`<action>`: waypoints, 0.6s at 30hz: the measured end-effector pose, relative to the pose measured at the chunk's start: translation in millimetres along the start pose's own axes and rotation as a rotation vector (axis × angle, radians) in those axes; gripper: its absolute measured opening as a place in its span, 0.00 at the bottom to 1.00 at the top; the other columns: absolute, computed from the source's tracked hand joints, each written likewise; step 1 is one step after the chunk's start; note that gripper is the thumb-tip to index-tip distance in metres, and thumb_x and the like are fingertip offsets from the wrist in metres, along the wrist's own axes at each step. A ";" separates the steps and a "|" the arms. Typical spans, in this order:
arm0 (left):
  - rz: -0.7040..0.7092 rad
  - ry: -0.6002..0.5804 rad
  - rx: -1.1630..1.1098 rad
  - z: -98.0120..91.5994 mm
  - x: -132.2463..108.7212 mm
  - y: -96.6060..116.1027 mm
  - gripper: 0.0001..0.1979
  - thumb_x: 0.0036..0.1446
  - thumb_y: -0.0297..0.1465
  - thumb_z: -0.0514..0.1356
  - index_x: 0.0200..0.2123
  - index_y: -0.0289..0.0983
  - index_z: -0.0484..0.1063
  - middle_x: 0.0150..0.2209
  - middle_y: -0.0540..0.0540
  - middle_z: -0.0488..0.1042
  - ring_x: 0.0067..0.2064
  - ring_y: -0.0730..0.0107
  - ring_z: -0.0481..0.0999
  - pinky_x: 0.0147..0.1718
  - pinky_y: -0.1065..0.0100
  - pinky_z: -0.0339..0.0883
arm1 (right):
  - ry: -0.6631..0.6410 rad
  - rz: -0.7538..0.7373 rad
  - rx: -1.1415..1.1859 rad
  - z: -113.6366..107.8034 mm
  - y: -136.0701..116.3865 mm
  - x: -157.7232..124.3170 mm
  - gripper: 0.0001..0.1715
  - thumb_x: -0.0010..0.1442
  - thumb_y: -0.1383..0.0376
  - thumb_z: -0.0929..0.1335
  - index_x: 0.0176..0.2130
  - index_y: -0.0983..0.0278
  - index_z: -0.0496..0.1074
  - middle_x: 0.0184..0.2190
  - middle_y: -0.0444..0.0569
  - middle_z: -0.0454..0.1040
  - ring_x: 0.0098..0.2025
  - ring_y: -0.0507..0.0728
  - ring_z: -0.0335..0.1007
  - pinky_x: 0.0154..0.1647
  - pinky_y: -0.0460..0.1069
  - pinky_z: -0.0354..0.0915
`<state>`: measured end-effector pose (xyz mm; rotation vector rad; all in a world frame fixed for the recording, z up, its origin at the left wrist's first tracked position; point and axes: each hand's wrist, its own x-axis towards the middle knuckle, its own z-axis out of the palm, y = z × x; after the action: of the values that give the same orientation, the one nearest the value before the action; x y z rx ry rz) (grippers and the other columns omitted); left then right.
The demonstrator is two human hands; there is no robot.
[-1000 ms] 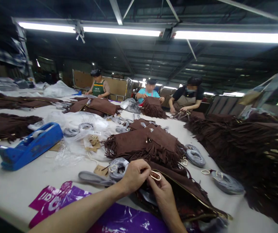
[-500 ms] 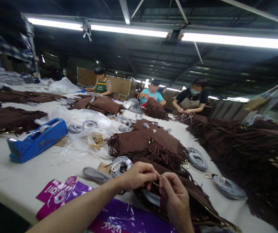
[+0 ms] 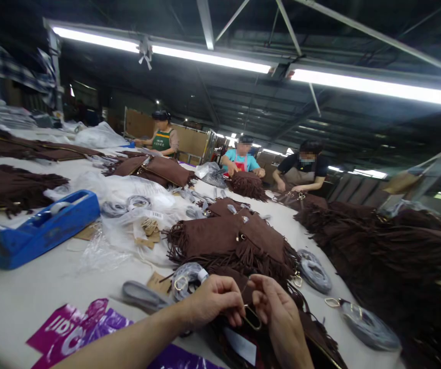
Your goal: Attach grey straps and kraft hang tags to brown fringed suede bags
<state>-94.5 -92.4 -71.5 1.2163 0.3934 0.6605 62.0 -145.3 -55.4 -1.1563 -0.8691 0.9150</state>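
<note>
Over an opened dark brown bag (image 3: 315, 338) with a gold zip, my two hands are close together. My left hand (image 3: 215, 302) has its fingers curled in a pinch at a thin gold-coloured metal ring (image 3: 258, 325), which hangs between the hands. My right hand (image 3: 280, 312) faces it with thumb and fingertips bent together; what they pinch is too fine to make out. A white label (image 3: 240, 346) shows inside the bag below my hands. Just beyond lie brown fringed bags (image 3: 213, 237) and a plastic-wrapped strap coil (image 3: 185, 279) with a gold ring.
A blue tape dispenser (image 3: 43, 228) stands at left. Purple printed plastic (image 3: 101, 328) lies in front, beside a grey wrapped strap (image 3: 143, 294). Wrapped coils (image 3: 368, 323) and a large heap of fringed bags (image 3: 393, 256) are at right. Several co-workers (image 3: 241, 159) work across the table.
My hands have parted slightly at the fingertips, and the gold-coloured ring now shows between them. The view has shifted, so the tape dispenser and purple plastic sit further left.
</note>
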 end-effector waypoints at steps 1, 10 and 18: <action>-0.009 -0.004 0.001 0.7 -0.1 -0.1 0.15 0.46 0.39 0.64 0.26 0.32 0.68 0.24 0.47 0.74 0.23 0.75 0.72 0.25 0.72 0.66 | -0.034 0.028 -0.008 0.0 1.5 -2.1 0.31 0.47 0.44 0.74 0.38 0.68 0.76 0.23 0.46 0.73 0.17 0.44 0.55 0.14 0.39 0.48; -0.018 -0.007 0.063 6.9 -2.3 9.7 0.14 0.47 0.39 0.62 0.27 0.33 0.67 0.23 0.49 0.73 0.21 0.76 0.71 0.20 0.76 0.61 | -0.079 0.043 0.085 6.1 1.8 -7.1 0.23 0.42 0.52 0.79 0.32 0.66 0.77 0.20 0.43 0.75 0.15 0.44 0.62 0.15 0.39 0.58; 0.003 0.138 0.186 2.1 -1.3 11.8 0.12 0.49 0.38 0.59 0.27 0.33 0.68 0.20 0.52 0.69 0.16 0.81 0.63 0.13 0.78 0.52 | -0.089 0.055 -0.018 -1.1 2.4 -11.2 0.24 0.42 0.54 0.79 0.34 0.66 0.76 0.27 0.49 0.79 0.26 0.53 0.75 0.27 0.45 0.73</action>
<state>-97.3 -92.4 -59.7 1.3510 0.5784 0.7244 58.4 -155.6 -58.9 -1.1664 -0.9228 1.0122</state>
